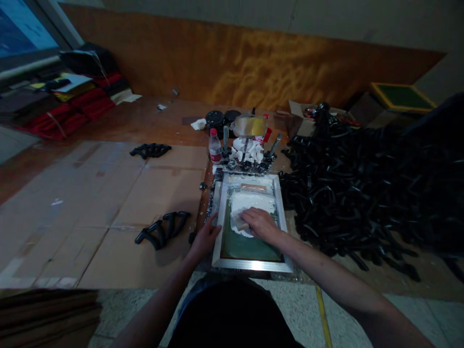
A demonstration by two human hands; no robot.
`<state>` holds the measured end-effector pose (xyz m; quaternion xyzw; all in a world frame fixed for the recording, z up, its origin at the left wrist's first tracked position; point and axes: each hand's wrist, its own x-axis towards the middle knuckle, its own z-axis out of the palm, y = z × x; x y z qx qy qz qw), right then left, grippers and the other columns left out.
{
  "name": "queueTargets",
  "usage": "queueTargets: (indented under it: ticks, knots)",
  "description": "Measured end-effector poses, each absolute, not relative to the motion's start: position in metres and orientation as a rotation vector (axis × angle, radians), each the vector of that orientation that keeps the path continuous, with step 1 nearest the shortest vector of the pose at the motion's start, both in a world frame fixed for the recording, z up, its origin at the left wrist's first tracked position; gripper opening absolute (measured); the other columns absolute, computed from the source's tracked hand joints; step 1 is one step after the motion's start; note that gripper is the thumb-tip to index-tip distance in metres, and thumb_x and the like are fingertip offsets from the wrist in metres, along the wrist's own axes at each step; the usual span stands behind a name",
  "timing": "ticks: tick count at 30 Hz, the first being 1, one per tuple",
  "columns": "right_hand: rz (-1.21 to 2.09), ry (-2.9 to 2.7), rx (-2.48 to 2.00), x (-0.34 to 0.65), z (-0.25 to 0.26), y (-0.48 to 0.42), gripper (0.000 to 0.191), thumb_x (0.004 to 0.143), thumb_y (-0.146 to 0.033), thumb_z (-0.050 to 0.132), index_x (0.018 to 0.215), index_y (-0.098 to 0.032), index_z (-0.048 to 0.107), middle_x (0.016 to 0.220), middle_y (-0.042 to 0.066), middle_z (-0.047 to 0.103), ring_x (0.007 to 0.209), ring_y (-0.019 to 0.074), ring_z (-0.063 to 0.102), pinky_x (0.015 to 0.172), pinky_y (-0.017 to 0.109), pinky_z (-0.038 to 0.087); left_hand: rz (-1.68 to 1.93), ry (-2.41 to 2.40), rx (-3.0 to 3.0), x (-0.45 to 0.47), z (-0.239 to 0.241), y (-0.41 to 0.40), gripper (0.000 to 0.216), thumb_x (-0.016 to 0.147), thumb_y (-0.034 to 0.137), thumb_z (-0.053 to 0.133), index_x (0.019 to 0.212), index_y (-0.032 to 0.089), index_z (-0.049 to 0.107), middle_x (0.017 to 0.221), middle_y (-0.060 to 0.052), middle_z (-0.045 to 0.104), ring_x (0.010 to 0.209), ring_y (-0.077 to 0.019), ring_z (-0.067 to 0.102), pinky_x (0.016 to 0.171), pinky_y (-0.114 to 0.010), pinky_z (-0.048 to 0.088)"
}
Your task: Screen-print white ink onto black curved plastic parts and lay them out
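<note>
A screen printing frame (253,265) with silver metal sides lies flat on the table in front of me. White ink (261,200) covers much of its green mesh (246,247). Pressed down on the mesh is a crumpled white wipe (237,218), paper or cloth, with the closed fingers of my right hand (260,224) on it. My left hand (207,238) rests at the frame's left side, fingers stretched out and holding nothing. Across the upper mesh lies a squeegee (253,188) with a tan strip, apart from both hands.
Black curved handle-like parts (163,231) lie on cardboard (123,203) at left, with more (150,151) farther back. A large heap of black parts (337,193) fills the right. Behind the frame stand a bottle (215,147), dark tubs (214,118) and crumpled paper (250,151).
</note>
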<state>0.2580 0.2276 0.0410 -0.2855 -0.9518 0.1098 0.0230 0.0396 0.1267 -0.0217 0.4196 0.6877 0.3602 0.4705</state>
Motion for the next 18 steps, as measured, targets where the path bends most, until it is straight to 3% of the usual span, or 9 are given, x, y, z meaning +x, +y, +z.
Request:
queueTargets:
  ticks: [5, 8, 11, 14, 18]
  knots:
    - [0.502, -2.932, -0.857, 0.261, 0.040, 0.226, 0.025, 0.082, -0.015, 0.054, 0.102, -0.020, 0.067, 0.098, 0.006, 0.069, 0.094, 0.0209, 0.061, 0.079, 0.028, 0.044, 0.875, 1.673, 1.044, 0.037, -0.023, 0.125, 0.071, 0.084, 0.048, 0.053, 0.146, 0.015, 0.039, 0.063, 0.005, 0.048, 0.056, -0.0133, 0.044, 0.055, -0.025, 0.035]
    - [0.446, -2.746, -1.094, 0.246, 0.059, 0.257, 0.037, 0.089, -0.025, 0.055, 0.125, -0.025, 0.060, 0.112, 0.005, 0.068, 0.102, 0.0215, 0.062, 0.083, 0.029, 0.045, 0.901, 1.592, 1.012, 0.036, -0.004, 0.125, 0.078, 0.081, 0.050, 0.057, 0.147, 0.015, 0.035, 0.061, 0.006, 0.049, 0.054, -0.0126, 0.045, 0.053, -0.024, 0.035]
    - [0.357, -2.566, -1.310, 0.249, 0.083, 0.302, 0.055, 0.090, -0.033, 0.057, 0.143, -0.030, 0.045, 0.117, 0.005, 0.067, 0.098, 0.0225, 0.063, 0.081, 0.030, 0.047, 0.994, 1.568, 0.939, 0.035, 0.033, 0.128, 0.076, 0.078, 0.059, 0.059, 0.140, 0.016, 0.048, 0.068, 0.001, 0.060, 0.062, -0.0160, 0.054, 0.056, -0.025, 0.041]
    - [0.356, -2.234, -1.490, 0.291, 0.096, 0.338, 0.041, 0.093, -0.036, 0.048, 0.130, -0.021, 0.058, 0.104, 0.007, 0.071, 0.085, 0.0207, 0.065, 0.078, 0.031, 0.047, 1.112, 1.574, 0.844, 0.037, 0.073, 0.137, 0.068, 0.079, 0.072, 0.048, 0.114, 0.017, 0.067, 0.073, -0.003, 0.065, 0.066, -0.0182, 0.059, 0.056, -0.027, 0.045]
    - [0.386, -1.882, -1.725, 0.347, 0.070, 0.336, 0.041, 0.093, -0.041, 0.040, 0.101, -0.013, 0.069, 0.085, 0.012, 0.070, 0.077, 0.0246, 0.063, 0.073, 0.037, 0.049, 1.402, 1.384, 0.813, 0.042, 0.112, 0.167, 0.063, 0.081, 0.074, 0.043, 0.101, 0.019, 0.066, 0.086, -0.004, 0.068, 0.071, -0.0185, 0.063, 0.056, -0.027, 0.050]
